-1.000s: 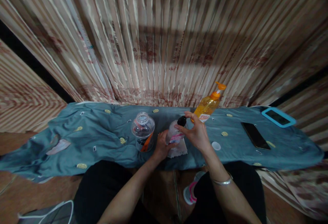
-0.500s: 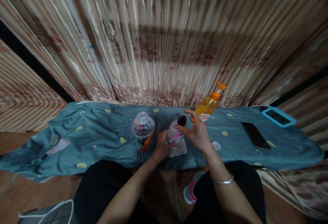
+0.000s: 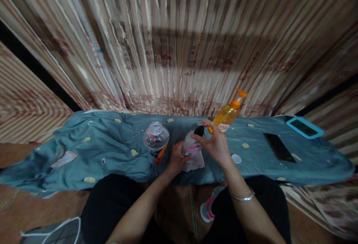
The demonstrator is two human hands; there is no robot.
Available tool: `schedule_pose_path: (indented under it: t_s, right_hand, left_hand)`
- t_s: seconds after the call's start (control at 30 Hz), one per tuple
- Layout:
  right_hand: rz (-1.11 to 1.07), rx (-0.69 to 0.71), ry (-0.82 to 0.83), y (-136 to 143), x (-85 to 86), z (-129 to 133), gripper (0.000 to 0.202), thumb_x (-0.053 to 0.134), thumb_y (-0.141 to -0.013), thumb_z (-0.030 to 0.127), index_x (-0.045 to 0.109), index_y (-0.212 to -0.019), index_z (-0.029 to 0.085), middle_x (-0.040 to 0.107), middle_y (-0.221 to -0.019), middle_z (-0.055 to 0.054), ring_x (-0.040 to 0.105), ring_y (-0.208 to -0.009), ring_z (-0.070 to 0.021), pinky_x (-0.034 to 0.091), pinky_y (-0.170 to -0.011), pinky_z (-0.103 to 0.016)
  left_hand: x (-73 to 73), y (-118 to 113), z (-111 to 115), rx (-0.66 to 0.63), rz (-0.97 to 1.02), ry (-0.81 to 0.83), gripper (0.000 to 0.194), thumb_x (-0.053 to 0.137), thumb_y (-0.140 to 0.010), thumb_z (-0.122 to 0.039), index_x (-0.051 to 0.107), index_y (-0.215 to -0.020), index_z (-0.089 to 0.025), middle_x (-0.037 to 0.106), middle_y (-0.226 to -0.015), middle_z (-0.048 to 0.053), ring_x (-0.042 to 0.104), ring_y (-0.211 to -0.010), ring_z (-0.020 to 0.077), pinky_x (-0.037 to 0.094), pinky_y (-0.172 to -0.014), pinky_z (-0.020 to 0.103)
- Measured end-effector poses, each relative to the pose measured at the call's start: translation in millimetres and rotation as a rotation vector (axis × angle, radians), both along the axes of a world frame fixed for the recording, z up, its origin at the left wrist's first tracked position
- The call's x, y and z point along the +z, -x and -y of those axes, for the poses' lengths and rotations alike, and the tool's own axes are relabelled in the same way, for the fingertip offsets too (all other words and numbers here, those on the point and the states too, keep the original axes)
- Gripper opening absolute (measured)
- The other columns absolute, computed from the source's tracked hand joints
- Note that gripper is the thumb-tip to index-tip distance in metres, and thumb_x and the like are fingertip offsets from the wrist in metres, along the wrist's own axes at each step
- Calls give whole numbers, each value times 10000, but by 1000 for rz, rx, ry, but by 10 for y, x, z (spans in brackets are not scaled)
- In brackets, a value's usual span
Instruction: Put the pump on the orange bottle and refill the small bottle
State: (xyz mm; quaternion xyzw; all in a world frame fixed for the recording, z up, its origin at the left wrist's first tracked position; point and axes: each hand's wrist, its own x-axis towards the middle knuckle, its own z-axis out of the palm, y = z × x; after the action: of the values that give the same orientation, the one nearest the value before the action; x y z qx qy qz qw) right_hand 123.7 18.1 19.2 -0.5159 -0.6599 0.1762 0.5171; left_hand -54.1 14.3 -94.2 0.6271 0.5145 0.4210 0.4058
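Note:
Near the middle of the cloth-covered surface, my left hand (image 3: 177, 159) is wrapped round the lower left side of a translucent bottle (image 3: 191, 143) with pink print. My right hand (image 3: 214, 142) has its thumb and fingers on the bottle's black cap (image 3: 199, 130). Under and in front of the bottle lies a pale crumpled tissue (image 3: 197, 163). To the left stands a clear plastic jar (image 3: 156, 143) with an orange and black label. An orange pump bottle (image 3: 226, 116) of yellow liquid is just behind my right hand.
On the teal cloth (image 3: 112, 143), a small white lid (image 3: 236, 158), a black phone (image 3: 279, 147) and a blue-framed device (image 3: 304, 127) lie to the right. A pale piece (image 3: 65, 159) rests far left. A pleated curtain (image 3: 179, 50) hangs behind.
My right fingers have closed in on the black cap; before, they were a little apart around it. My left hand keeps its hold on the bottle.

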Motion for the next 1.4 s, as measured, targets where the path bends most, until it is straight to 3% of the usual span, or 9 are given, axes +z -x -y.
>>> schedule_pose_path:
  t_s: [0.17, 0.3, 0.5, 0.6, 0.73, 0.93, 1.07, 1.2, 1.4]
  right_hand:
    - [-19, 127, 18, -34, -44, 1, 630, 688, -971, 735, 712, -1270, 181, 733, -1280, -137, 703, -1216, -291, 541, -1106, -549]
    - [-22, 114, 23, -33, -38, 11, 764, 792, -881, 748, 668, -1381, 184, 711, -1345, -147, 688, -1250, -307, 528, -1125, -560]
    - [-39, 16, 23, 2, -72, -24, 612, 834, -850, 723, 712, -1095, 175, 691, -1388, -157, 649, -1318, -336, 489, -1159, -603]
    - [-46, 86, 27, -17, -89, -10, 609, 734, -944, 723, 726, -1223, 182, 727, -1296, -140, 692, -1238, -298, 515, -1138, -576]
    - [-50, 95, 18, -31, -81, 4, 750, 778, -896, 744, 670, -1389, 189, 696, -1384, -153, 666, -1300, -319, 504, -1155, -581]
    - [-40, 17, 25, -8, -72, -47, 634, 839, -838, 739, 717, -1093, 171, 689, -1394, -159, 659, -1296, -329, 504, -1141, -593]
    - [-36, 93, 30, -20, -46, -14, 650, 728, -931, 756, 732, -1239, 184, 735, -1284, -139, 696, -1228, -295, 513, -1136, -574]
    - [-33, 89, 25, -17, 3, 23, 736, 766, -899, 754, 683, -1360, 187, 724, -1310, -142, 692, -1236, -298, 520, -1126, -561]
    - [-44, 28, 17, 18, 8, -20, 633, 864, -817, 716, 725, -1110, 172, 714, -1332, -146, 668, -1275, -324, 507, -1134, -585]
  left_hand:
    - [-32, -14, -1, 26, -4, -5, 592, 964, -696, -388, 722, -1208, -219, 765, -1253, 106, 679, -1227, 366, 505, -1135, 531]
    - [-53, -16, -3, 28, 10, -9, 594, 956, -702, -415, 726, -1212, -214, 761, -1228, 104, 681, -1213, 366, 517, -1117, 527]
    - [-17, 4, 5, 17, 1, -14, 565, 938, -718, -440, 736, -1197, -217, 767, -1186, 96, 692, -1167, 358, 533, -1075, 507]
    - [-3, 4, 5, 5, 18, -14, 570, 947, -709, -426, 736, -1200, -226, 769, -1221, 99, 686, -1196, 362, 522, -1103, 514]
    - [-6, -4, -3, 3, 15, -11, 580, 946, -701, -396, 728, -1203, -202, 766, -1217, 115, 684, -1212, 380, 507, -1126, 548]
    - [-18, 5, 1, 11, 3, -4, 606, 948, -705, -398, 718, -1234, -213, 769, -1205, 95, 692, -1193, 357, 519, -1114, 529]
    - [-38, 3, -6, 36, 11, -5, 609, 940, -716, -498, 730, -1205, -204, 766, -1205, 109, 697, -1180, 357, 542, -1082, 522]
    - [-58, 0, -18, 28, 23, -23, 626, 950, -707, -506, 734, -1216, -212, 773, -1225, 112, 694, -1192, 367, 530, -1099, 542]
    - [-56, 11, -11, 17, -7, -8, 607, 951, -718, -439, 731, -1241, -221, 771, -1235, 99, 691, -1219, 354, 529, -1111, 506]
